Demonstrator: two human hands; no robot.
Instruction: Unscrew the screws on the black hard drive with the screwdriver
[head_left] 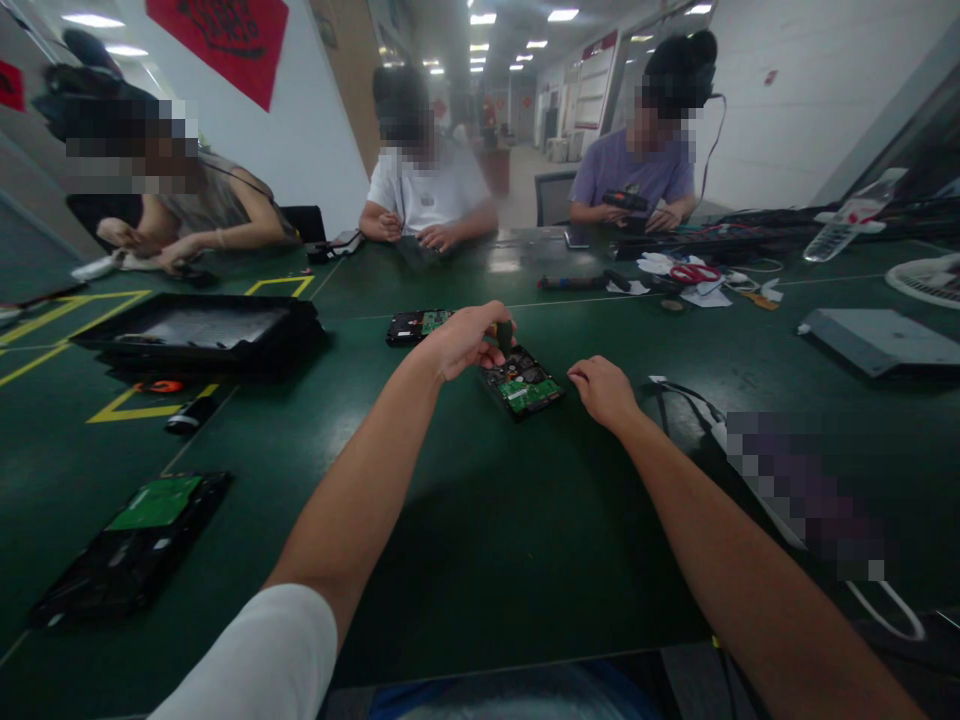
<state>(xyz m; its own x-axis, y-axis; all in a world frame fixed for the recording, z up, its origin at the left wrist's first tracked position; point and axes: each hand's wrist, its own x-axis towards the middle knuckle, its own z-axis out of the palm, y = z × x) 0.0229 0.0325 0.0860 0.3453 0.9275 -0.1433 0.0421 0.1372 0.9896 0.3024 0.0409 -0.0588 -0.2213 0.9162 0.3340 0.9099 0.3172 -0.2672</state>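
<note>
Your left hand (472, 342) grips a dark tool (505, 338) over the hard drive (529, 390), which lies on the green table (510, 540). Just right of that drive, your right hand (604, 390) has its fingers curled in; I cannot tell whether they pinch anything. Another drive (411, 327) lies beyond it, leftward.

We're spotting black trays (210, 358) at left on the green surface (525, 560), and over on our right, a tilted clear bottle (844, 225) beyond a grey metal box (889, 340)!
</note>
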